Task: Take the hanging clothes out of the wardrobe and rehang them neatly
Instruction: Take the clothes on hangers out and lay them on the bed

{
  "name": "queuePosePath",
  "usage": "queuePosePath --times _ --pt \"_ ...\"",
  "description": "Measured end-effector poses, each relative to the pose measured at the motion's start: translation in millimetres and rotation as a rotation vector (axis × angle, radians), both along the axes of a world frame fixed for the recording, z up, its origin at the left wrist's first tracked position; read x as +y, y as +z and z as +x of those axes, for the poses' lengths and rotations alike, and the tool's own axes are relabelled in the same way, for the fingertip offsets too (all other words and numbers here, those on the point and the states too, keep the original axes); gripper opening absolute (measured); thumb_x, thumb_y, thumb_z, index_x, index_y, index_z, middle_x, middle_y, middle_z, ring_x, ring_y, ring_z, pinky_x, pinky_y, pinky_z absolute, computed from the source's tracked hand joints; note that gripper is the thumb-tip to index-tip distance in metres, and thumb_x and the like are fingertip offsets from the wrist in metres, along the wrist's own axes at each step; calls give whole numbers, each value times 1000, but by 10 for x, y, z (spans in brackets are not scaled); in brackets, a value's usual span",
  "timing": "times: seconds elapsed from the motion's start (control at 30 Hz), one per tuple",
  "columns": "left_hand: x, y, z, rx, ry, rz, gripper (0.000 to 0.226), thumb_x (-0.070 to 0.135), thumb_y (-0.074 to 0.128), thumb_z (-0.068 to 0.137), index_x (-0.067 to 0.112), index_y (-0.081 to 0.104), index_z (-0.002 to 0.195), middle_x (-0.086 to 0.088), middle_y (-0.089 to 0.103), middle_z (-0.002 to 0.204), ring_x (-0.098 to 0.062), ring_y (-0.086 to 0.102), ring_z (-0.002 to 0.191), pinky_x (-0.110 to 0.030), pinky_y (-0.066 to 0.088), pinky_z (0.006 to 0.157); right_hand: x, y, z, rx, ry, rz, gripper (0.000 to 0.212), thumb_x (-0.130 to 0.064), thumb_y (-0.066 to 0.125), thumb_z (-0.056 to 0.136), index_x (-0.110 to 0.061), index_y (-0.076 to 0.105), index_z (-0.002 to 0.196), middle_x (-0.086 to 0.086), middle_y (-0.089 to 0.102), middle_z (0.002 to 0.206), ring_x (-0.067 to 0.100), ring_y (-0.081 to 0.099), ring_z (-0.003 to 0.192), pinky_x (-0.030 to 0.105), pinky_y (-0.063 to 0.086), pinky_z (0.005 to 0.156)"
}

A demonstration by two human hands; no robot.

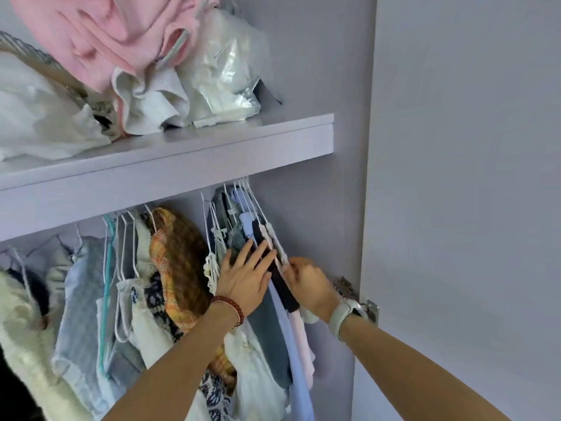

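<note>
A row of clothes hangs on white hangers (243, 196) under the wardrobe shelf. At the right end hang a grey garment (267, 326), a light blue one (299, 378), a black one (283, 287) and a pale pink-white one (303, 335), packed close together. My left hand (246, 278), with a red bead bracelet, lies flat with straight fingers against the grey and black garments. My right hand (306, 279), with a white watch, pinches the edge of the pale pink-white garment at its shoulder. An orange plaid garment (179, 262) hangs just left of my left hand.
The shelf (170, 153) above holds a pink cloth (100, 34), white fabrics and a plastic bag (224, 71). More pale blue and white clothes hang at the left (82, 299). The wardrobe side wall and its hinge (346, 287) stand close on the right, beside the open door (470, 208).
</note>
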State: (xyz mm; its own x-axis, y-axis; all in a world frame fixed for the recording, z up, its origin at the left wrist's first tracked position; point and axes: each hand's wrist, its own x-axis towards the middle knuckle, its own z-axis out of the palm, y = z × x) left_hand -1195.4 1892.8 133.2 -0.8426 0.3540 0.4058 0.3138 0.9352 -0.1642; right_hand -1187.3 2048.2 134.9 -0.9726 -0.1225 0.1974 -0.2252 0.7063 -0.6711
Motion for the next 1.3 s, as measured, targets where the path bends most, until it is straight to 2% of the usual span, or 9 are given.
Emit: queuePosePath --times 0.13,0.33,0.47,0.67,0.87,1.0,1.1,1.2,1.3 --pt "-161 -18 43 122 -8 17 36 23 62 85 20 61 121 -1 57 130 -25 51 123 -54 44 92 -128 53 -194 5 -14 91 33 -31 37 97 -6 50 112 15 55 115 32 54 102 35 42 81" --pt "-458 -154 36 -84 103 69 44 32 28 98 31 28 142 13 16 153 -11 2 143 -44 25 110 -207 159 -454 9 -92 263 30 -13 37 93 -3 36 121 20 51 121 39 52 107 40 42 81" --pt "-489 -154 14 -132 101 108 44 34 26 98 33 24 142 17 10 154 -6 -7 142 -43 24 110 -244 250 -633 18 -126 285 28 -20 32 95 -4 44 115 21 60 112 39 57 102 39 43 79" --pt "-442 -150 10 -185 91 151 44 36 25 98 33 22 142 17 7 154 -6 -10 141 -44 20 111 -217 346 -568 149 -247 95 30 -23 28 98 -1 48 104 21 63 100 41 57 94 34 33 67" --pt "-222 -93 94 -202 83 255 47 34 35 97 29 27 142 8 12 155 -13 -5 143 -50 3 113 91 -81 223 250 -273 43 29 -28 29 99 -5 46 92 20 63 79 40 58 75 35 32 59" --pt "98 -101 350 -82 -158 605 37 18 47 93 10 50 130 -8 40 142 -27 38 131 -42 30 108 417 -424 939 223 -328 22 23 -23 35 98 -8 49 88 15 60 68 39 58 67 35 38 57" --pt "469 -202 602 -178 -346 801 43 18 46 94 6 42 135 -11 39 142 -26 38 131 -29 28 105 662 -630 1557 191 -379 32 24 -21 40 96 -5 57 89 7 58 63 35 57 63 33 39 56" --pt "885 -364 868 -221 -433 745 56 31 34 92 9 24 143 -14 23 151 -29 15 141 -36 9 113 947 -740 2229 187 -438 31 38 -33 36 94 -6 60 84 -6 52 61 19 54 58 30 40 56" --pt "1286 -473 1180 -252 -581 653 44 30 34 92 15 47 131 -17 46 134 -35 32 133 -53 8 110 1280 -817 2948 132 -582 67 43 -36 30 94 -7 62 87 -5 57 69 17 57 67 27 41 62"
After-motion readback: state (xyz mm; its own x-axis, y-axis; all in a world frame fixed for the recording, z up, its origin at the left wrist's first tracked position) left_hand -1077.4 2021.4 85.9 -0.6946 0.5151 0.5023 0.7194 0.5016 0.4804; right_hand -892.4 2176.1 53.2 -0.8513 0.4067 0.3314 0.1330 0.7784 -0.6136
